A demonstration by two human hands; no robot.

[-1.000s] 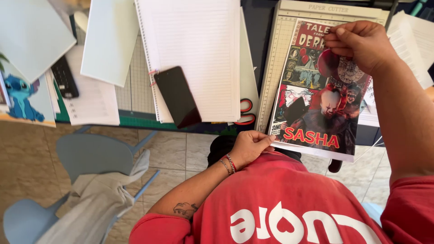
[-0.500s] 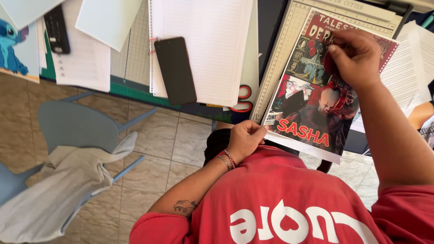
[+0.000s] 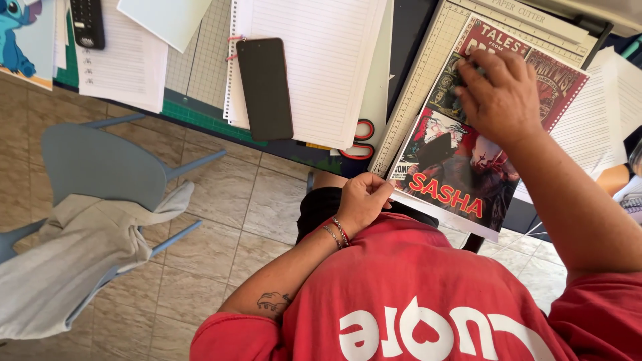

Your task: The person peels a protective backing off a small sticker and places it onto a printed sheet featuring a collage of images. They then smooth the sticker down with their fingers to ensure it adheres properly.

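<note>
Moved: right hand (image 3: 498,93) slid down the printed sheet (image 3: 468,167), flat, pinning it on the paper cutter (image 3: 418,87).
Left hand (image 3: 361,200): pinched sheet's lower corner, steadying it.

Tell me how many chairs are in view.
2: a blue-grey chair beside the desk, and another chair at the left edge under a grey garment. More may be out of view.

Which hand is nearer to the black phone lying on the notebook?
Left. The left hand grips the printed sheet's near corner, below and right of the black phone; the right hand presses that sheet farther right.
</note>
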